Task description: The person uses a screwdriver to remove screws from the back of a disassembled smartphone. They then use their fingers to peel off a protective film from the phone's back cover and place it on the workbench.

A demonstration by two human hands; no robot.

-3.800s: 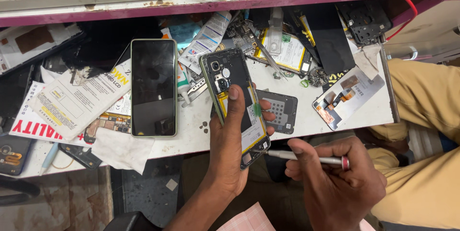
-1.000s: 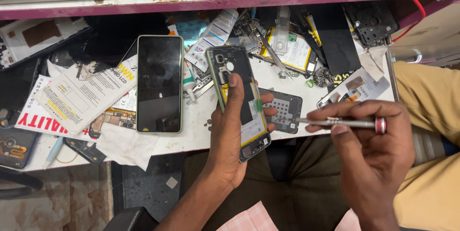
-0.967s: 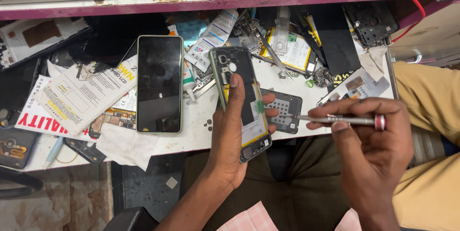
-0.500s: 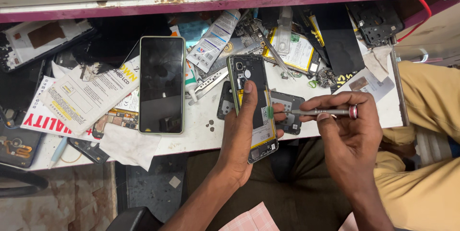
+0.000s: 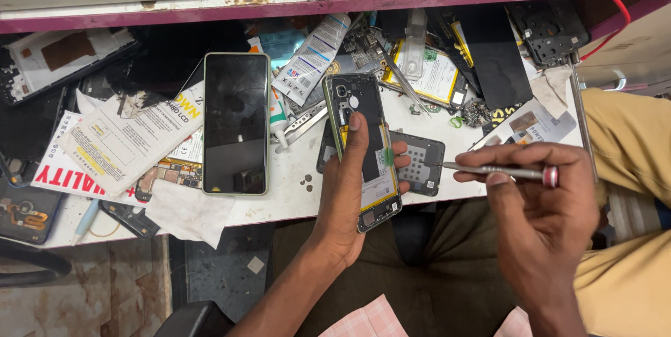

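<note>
At the table's front edge, the left hand grips the opened phone back-up, exposing its inside; the right hand pinches a screwdriver, tip toward it.

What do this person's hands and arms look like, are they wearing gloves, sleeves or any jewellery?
Both are bare: the left hand and right hand have no gloves, rings, watch or bracelets, and no sleeves cover the forearms in view. Fingernails are short. A bit of pink checked cloth shows at the bottom edge.

White workbench — stained floor
</note>
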